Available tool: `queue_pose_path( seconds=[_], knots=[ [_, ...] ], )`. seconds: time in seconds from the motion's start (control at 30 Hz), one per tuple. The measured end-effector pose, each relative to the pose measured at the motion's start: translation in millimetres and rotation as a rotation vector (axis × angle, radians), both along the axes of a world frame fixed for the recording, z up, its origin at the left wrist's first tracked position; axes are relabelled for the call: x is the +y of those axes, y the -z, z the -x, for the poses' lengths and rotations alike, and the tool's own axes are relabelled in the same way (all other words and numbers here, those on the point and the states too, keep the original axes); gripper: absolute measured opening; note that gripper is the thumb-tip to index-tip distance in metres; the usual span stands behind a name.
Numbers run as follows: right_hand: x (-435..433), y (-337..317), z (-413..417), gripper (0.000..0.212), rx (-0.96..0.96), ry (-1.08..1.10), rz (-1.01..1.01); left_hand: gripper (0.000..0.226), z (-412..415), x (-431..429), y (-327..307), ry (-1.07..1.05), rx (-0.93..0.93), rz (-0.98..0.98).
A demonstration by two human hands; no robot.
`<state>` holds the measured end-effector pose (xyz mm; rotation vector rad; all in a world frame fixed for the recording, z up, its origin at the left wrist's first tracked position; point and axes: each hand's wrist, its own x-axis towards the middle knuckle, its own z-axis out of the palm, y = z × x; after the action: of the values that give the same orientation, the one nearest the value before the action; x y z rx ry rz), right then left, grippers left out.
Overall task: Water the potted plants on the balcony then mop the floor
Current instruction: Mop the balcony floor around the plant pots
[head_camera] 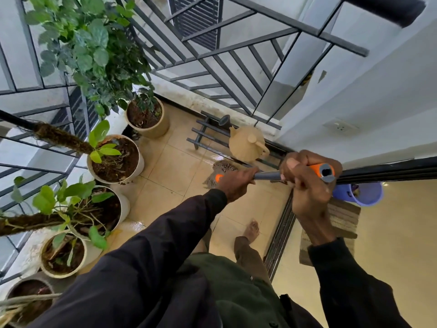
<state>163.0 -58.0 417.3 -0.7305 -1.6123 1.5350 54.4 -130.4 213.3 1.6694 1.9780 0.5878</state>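
Now mopping. Mop head (222,168) lies on the wet floor (175,169) just beside the watering can (247,144), on its near side. Left hand (236,185) wraps the grey mop handle (267,176) low, nearer the can; right hand (307,181) clamps the orange top end, farther from the can. Probably a light, stiff pole with soft, soggy strings that drag; two spread grips suit it. Tiles look slippery. Potted plants (113,162) line up left of the can.
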Motion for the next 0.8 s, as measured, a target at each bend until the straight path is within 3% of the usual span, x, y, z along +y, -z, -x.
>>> queue_pose_path(
  seconds=[0.13, 0.3, 0.47, 0.63, 0.8],
  knots=[
    [-22, 19, 12, 0.021, -0.014, -0.024, 0.028, 0.034, 40, -8, 8, -0.029, 0.099, -0.007],
    [-57, 27, 28, 0.024, -0.129, -0.311, 0.009, 0.035, 72, -36, 17, -0.139, 0.034, 0.092],
    [-56, 13, 34, 0.026, -0.145, -0.438, 0.035, 0.026, 57, -55, 13, -0.226, -0.063, 0.111],
    [-40, 1, 29, 0.039, -0.146, -0.454, 0.000, 0.017, 28, -70, 8, -0.245, -0.103, 0.021],
    [-28, -6, 5, 0.038, -0.195, -0.277, -0.077, 0.012, -17, -56, -2, -0.251, -0.179, -0.031]
  ],
)
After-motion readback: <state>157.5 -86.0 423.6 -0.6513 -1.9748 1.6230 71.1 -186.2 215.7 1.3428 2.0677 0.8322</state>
